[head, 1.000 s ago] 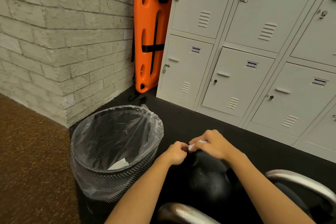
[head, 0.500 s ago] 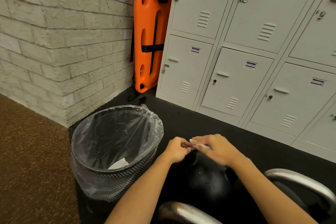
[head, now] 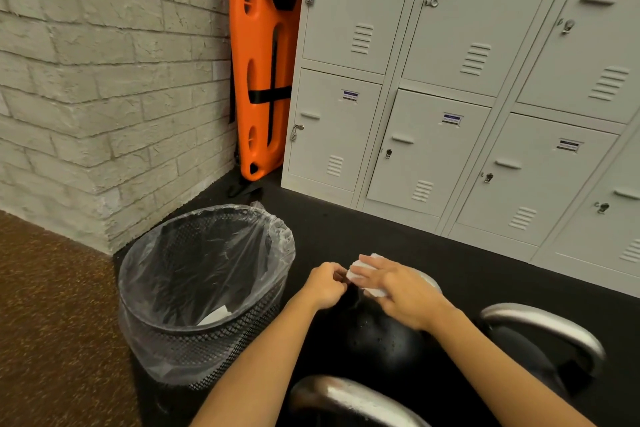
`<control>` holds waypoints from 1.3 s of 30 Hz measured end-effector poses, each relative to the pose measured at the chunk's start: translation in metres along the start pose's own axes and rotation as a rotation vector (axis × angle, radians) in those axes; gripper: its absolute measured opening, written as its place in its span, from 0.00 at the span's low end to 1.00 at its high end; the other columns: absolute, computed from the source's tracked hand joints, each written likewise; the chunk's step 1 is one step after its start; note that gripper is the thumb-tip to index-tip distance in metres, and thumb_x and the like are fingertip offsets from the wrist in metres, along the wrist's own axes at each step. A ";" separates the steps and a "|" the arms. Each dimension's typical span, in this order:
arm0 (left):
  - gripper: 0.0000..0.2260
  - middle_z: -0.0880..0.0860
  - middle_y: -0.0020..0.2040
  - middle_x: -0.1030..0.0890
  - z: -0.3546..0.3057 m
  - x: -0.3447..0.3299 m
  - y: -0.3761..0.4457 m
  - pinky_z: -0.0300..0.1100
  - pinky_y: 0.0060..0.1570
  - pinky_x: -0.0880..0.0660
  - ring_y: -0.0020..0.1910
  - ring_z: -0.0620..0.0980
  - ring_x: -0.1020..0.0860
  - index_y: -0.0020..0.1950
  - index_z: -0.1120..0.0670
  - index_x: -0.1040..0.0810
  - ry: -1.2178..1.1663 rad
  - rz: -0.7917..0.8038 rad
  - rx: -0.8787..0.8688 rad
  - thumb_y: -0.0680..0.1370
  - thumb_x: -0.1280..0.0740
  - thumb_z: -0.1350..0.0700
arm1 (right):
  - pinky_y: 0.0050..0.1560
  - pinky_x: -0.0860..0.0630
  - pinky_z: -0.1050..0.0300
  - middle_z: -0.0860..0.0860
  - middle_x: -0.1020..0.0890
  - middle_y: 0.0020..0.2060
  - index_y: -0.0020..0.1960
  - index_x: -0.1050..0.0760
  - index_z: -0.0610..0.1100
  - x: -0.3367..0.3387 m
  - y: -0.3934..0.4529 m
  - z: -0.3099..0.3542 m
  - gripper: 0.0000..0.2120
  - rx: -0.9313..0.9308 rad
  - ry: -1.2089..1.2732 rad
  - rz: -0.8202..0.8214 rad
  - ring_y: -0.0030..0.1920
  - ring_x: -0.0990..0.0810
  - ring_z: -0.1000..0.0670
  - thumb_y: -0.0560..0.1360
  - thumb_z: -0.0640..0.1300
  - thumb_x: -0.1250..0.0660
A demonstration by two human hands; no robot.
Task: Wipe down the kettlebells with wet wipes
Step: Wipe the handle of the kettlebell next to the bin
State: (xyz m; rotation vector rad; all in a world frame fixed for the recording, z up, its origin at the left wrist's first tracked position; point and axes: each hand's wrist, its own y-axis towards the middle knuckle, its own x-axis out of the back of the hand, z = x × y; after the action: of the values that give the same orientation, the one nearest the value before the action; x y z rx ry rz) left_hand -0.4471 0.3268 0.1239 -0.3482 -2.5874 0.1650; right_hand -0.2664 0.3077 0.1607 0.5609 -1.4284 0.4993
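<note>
A black kettlebell (head: pixel 384 340) with a silver handle sits on the black floor under my hands, its dome dotted with wet drops. My right hand (head: pixel 401 291) lies over a white wet wipe (head: pixel 362 276) and presses it on top of the kettlebell. My left hand (head: pixel 325 284) pinches the wipe's left edge. Silver handles of two more kettlebells show: one at the bottom middle (head: pixel 353 399), one at the right (head: pixel 547 326).
A mesh waste bin (head: pixel 204 291) lined with a clear bag stands just left of my hands, with a used white wipe inside. Grey lockers (head: pixel 433 149) line the back. An orange board (head: pixel 263 62) leans in the corner by the brick wall (head: pixel 104 97).
My right hand has flattened and spread the wipe out; more of its white surface shows now. My left hand stays pinching at the wipe's left edge.
</note>
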 end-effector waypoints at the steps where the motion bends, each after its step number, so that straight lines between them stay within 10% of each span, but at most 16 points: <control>1: 0.17 0.55 0.63 0.22 -0.001 0.001 0.000 0.40 0.59 0.31 0.63 0.52 0.25 0.66 0.56 0.26 0.004 0.010 -0.001 0.78 0.38 0.65 | 0.77 0.47 0.58 0.59 0.33 0.73 0.73 0.32 0.54 0.000 -0.005 -0.004 0.21 -0.003 0.007 -0.020 0.76 0.44 0.59 0.81 0.44 0.42; 16: 0.27 0.54 0.71 0.31 -0.020 -0.001 -0.016 0.54 0.68 0.34 0.68 0.55 0.31 0.75 0.54 0.40 0.408 -0.163 -0.174 0.77 0.37 0.63 | 0.77 0.45 0.53 0.56 0.40 0.76 0.77 0.43 0.53 0.003 -0.006 -0.002 0.23 -0.105 0.007 -0.044 0.77 0.47 0.56 0.83 0.47 0.45; 22: 0.45 0.51 0.76 0.40 -0.047 -0.008 -0.026 0.49 0.74 0.45 0.74 0.51 0.40 0.78 0.49 0.55 0.583 -0.054 -0.538 0.71 0.29 0.56 | 0.69 0.31 0.53 0.55 0.21 0.63 0.63 0.22 0.51 0.022 -0.013 0.001 0.16 -0.164 0.307 -0.181 0.66 0.26 0.54 0.77 0.40 0.35; 26: 0.41 0.54 0.69 0.28 -0.062 -0.025 -0.019 0.50 0.68 0.32 0.65 0.52 0.27 0.78 0.47 0.59 0.494 -0.004 -0.520 0.76 0.32 0.58 | 0.61 0.28 0.55 0.55 0.16 0.49 0.51 0.17 0.50 0.031 -0.020 0.003 0.08 -0.244 0.229 -0.351 0.54 0.25 0.56 0.73 0.43 0.29; 31: 0.26 0.55 0.69 0.29 -0.057 -0.034 0.001 0.51 0.68 0.32 0.68 0.53 0.30 0.77 0.50 0.44 0.529 0.011 -0.527 0.80 0.41 0.59 | 0.49 0.27 0.63 0.54 0.16 0.46 0.47 0.18 0.50 0.043 -0.039 -0.014 0.09 -0.466 0.659 -0.429 0.50 0.21 0.56 0.67 0.45 0.23; 34: 0.26 0.55 0.74 0.34 -0.056 -0.041 0.008 0.47 0.71 0.39 0.72 0.53 0.36 0.77 0.52 0.44 0.647 -0.054 -0.435 0.81 0.42 0.62 | 0.58 0.25 0.54 0.49 0.20 0.56 0.60 0.24 0.48 0.034 -0.049 -0.026 0.25 -0.757 0.976 -0.388 0.60 0.24 0.47 0.66 0.31 0.29; 39: 0.27 0.55 0.75 0.37 -0.068 -0.058 0.002 0.48 0.74 0.44 0.74 0.54 0.39 0.78 0.54 0.49 0.832 -0.126 -0.444 0.80 0.43 0.60 | 0.62 0.26 0.50 0.42 0.24 0.62 0.69 0.31 0.39 0.000 -0.056 -0.032 0.31 -1.141 0.924 -0.129 0.64 0.27 0.41 0.67 0.31 0.29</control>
State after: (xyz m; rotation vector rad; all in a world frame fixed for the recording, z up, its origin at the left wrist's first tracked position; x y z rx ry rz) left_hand -0.3636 0.3157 0.1543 -0.3171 -1.7827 -0.5056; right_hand -0.2069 0.2846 0.1553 -0.4734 -0.5811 -0.2093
